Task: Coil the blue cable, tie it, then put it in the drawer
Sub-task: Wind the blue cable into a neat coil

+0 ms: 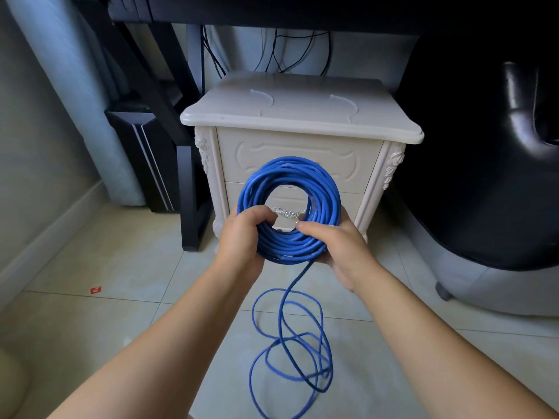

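A thick round coil of blue cable is held upright in front of a cream nightstand. My left hand grips the coil's lower left, fingers curled through the ring. At the lower right, my right hand holds the bundle with the thumb over the strands. A loose tail of the cable drops from the coil's bottom and lies in several loops on the floor tiles. Both drawers of the nightstand are closed; a silver handle shows through the ring.
The cream nightstand stands under a black desk. A black desk leg and a dark computer case are to its left, a black chair to its right. A small red scrap lies on the tiles.
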Motion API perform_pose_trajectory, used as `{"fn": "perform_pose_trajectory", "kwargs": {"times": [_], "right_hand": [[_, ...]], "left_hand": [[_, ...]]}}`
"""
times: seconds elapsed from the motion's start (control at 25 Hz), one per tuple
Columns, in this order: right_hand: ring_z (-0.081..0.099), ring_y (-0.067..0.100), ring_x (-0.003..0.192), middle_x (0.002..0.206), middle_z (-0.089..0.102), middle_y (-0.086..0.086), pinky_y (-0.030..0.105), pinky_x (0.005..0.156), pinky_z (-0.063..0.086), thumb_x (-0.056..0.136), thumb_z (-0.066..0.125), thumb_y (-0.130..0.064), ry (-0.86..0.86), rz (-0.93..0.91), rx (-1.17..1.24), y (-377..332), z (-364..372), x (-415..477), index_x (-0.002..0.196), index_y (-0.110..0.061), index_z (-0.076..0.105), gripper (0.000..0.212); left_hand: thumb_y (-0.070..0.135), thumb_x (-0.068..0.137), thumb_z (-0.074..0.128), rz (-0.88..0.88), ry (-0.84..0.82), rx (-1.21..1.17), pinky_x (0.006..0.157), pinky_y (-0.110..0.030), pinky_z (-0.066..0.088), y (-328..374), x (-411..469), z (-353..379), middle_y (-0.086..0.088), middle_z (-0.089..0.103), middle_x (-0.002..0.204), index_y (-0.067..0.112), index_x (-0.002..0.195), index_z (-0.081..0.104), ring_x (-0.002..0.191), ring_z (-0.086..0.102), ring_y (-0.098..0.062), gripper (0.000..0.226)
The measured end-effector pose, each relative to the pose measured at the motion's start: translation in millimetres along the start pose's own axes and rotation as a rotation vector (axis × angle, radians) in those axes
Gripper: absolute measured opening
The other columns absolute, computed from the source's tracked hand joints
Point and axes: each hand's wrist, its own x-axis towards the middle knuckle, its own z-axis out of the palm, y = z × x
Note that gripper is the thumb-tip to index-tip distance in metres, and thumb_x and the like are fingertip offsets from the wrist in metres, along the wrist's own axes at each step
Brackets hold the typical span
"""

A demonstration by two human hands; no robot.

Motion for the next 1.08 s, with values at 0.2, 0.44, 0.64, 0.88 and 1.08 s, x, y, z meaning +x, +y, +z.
{"fn": "perform_pose_trajectory", "kwargs": {"times": [0.2,0.44,0.64,0.88,1.08], "right_hand": [[0.072,0.022,0.073,0.083,0.070,0.008,0.040,0.074,0.058,0.082,0.063,0.006,0.142,0.037,0.299,-2,6,4,0.112,-0.010,0.064,0.035],[0.062,0.024,0.073,0.072,0.057,0.000,0.034,0.069,0.049,0.071,0.059,0.011,0.247,-0.063,0.004,-12,-4,9,0.088,-0.019,0.062,0.034],[0.060,0.015,0.077,0.084,0.065,-0.010,0.029,0.068,0.048,0.068,0.065,-0.002,0.160,-0.290,-0.629,-15,-4,2,0.096,-0.034,0.060,0.042],[0.057,0.013,0.094,0.103,0.061,-0.014,0.034,0.081,0.050,0.070,0.066,-0.005,0.076,-0.426,-0.840,-11,-1,-4,0.110,-0.033,0.060,0.049],[0.063,0.002,0.092,0.099,0.067,-0.018,0.023,0.082,0.052,0.071,0.077,-0.017,0.055,-0.331,-0.598,-21,-8,-6,0.103,-0.041,0.060,0.043]], "left_hand": [[-0.002,0.084,0.058,-0.056,-0.146,-0.059,0.085,-0.040,0.052,-13,-5,3,-0.012,0.058,0.088,0.001,0.104,0.059,0.088,0.060,-0.029,0.020],[0.014,0.076,0.073,0.071,-0.198,0.245,0.085,-0.034,0.052,2,1,-6,-0.002,0.071,0.105,0.014,0.119,0.062,0.096,0.067,-0.018,0.044],[0.001,0.075,0.074,0.397,-0.282,0.737,0.084,-0.017,0.052,9,3,-13,0.007,0.061,0.123,0.030,0.134,0.051,0.097,0.066,-0.005,0.069],[0.003,0.073,0.067,0.499,-0.256,1.035,0.061,-0.015,0.048,3,-3,-8,0.012,0.065,0.081,0.026,0.106,0.062,0.067,0.059,0.000,0.040],[-0.003,0.070,0.065,0.407,-0.201,0.842,0.058,-0.025,0.047,7,-2,-3,0.006,0.064,0.069,0.023,0.094,0.065,0.057,0.056,-0.008,0.035]]}}
